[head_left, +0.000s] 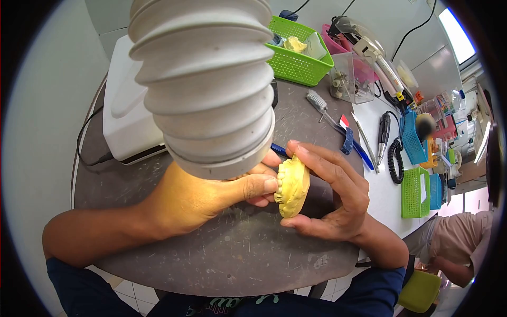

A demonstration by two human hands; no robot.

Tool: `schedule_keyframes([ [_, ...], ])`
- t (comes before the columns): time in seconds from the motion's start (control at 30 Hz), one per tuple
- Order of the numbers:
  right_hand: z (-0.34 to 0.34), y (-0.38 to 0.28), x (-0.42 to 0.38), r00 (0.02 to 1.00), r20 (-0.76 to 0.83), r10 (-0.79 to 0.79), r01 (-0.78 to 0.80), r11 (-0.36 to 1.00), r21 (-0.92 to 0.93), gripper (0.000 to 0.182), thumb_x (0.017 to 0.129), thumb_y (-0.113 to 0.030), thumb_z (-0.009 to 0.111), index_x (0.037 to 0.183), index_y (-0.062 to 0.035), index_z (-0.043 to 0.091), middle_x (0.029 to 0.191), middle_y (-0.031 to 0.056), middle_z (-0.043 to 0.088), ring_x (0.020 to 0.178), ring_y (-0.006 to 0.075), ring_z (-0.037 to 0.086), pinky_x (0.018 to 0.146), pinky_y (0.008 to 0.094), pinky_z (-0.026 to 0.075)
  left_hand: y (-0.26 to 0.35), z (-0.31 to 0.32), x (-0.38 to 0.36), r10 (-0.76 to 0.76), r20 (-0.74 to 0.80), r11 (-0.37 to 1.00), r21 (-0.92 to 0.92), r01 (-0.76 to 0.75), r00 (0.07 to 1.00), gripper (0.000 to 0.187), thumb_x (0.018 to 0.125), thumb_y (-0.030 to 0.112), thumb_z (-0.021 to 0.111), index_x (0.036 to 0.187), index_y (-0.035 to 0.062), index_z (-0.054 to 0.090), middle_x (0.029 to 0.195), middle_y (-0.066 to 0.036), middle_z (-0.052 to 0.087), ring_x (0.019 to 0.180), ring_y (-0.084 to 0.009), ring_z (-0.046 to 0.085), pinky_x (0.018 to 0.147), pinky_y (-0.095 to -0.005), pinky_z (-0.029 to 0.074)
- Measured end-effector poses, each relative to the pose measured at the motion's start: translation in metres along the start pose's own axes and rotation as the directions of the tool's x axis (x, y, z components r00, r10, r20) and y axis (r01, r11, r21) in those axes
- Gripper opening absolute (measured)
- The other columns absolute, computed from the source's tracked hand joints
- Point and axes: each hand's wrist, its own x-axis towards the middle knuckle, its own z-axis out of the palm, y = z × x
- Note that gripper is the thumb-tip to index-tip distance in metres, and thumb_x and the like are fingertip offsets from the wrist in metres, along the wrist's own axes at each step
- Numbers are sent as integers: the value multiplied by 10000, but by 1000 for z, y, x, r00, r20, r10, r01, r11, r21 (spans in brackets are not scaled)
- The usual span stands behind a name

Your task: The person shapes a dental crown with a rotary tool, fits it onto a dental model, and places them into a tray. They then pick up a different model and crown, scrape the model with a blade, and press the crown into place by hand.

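A yellow plaster dental cast (293, 186) stands on edge above the table, its row of teeth facing left. My right hand (338, 198) is closed on it, fingertips at the upper end and thumb at the lower end. From the left, my left hand (211, 193) is closed in a pinch at the teeth, thumb tip against them and fingers partly behind. Whether a small piece is also between these fingers cannot be seen. A blue rod-shaped handle (279, 150) shows just behind the fingers. The wide ribbed hose (208, 90) covers part of my left hand.
A white machine (129, 105) stands at the left. Behind are a green basket (298, 66) and a clear box (351, 79). A wire brush (319, 103), a blue-handled tool (362, 156) and a corded handpiece (384, 134) lie right. Another person (459, 238) is at far right.
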Motion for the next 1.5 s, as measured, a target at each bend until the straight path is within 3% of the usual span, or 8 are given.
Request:
schedule_keyframes([
  [0.27, 0, 2, 0, 1000, -5, -6, 6, 1000, 16, 784, 654, -224, 908, 1319, 30, 579, 1279, 228, 619, 1093, 313, 673, 895, 359, 565, 1, 0, 1, -11, -3, 1000, 24, 11, 1000, 291, 940, 65, 671, 1189, -18, 544, 1005, -105, 678, 877, -135, 684, 785, -254, 600],
  [0.33, -1, 4, -2, 998, 49, -34, 36, 999, -35, 846, 697, -322, 900, 1335, 94, 530, 1263, 297, 607, 1147, 350, 639, 947, 381, 524, -2, -1, 1, 10, 6, 1000, 13, -10, 1000, 283, 937, 64, 676, 1179, -13, 549, 1001, -99, 675, 868, -130, 679, 780, -252, 597],
  [0.83, -2, 2, -1, 996, 61, -62, 67, 995, -73, 847, 692, -335, 905, 1329, 87, 539, 1263, 297, 605, 1144, 347, 642, 936, 377, 528, -5, -3, 1, 13, 27, 1000, 13, -13, 1000, 296, 925, 78, 696, 1169, -2, 548, 1001, -90, 671, 870, -120, 669, 784, -249, 584],
  [0.97, 0, 4, -2, 997, 53, -63, 66, 996, -59, 841, 696, -334, 904, 1326, 86, 539, 1263, 301, 602, 1149, 350, 639, 938, 379, 529, -4, -4, 1, 55, 45, 995, 76, -58, 997, 295, 930, 87, 695, 1172, -4, 552, 1005, -88, 667, 868, -117, 662, 782, -247, 581],
  [1.03, -1, 3, -2, 997, 49, -67, 70, 996, -52, 833, 694, -324, 906, 1320, 85, 539, 1264, 306, 598, 1155, 360, 635, 941, 388, 529, -1, -3, 1, 2, 27, 1000, 4, -2, 1000, 282, 933, 91, 693, 1164, -5, 562, 999, -84, 660, 868, -117, 657, 780, -246, 578],
  [1.27, 1, 3, -3, 995, 42, -96, 99, 992, -74, 814, 685, -300, 912, 1302, 82, 544, 1259, 307, 597, 1149, 367, 636, 931, 393, 534, -2, -1, 0, 55, 8, 998, -25, -55, 998, 250, 942, 97, 683, 1142, -5, 573, 983, -81, 651, 875, -120, 657, 781, -247, 577],
  [1.5, 4, 3, -2, 987, 13, -162, 162, 979, -123, 764, 692, -251, 908, 1290, 72, 558, 1278, 308, 580, 1149, 379, 635, 926, 398, 550, -1, -1, -1, 72, 16, 996, 57, -73, 997, 224, 934, 66, 683, 1118, -14, 584, 993, -93, 660, 909, -131, 664, 815, -256, 577],
])
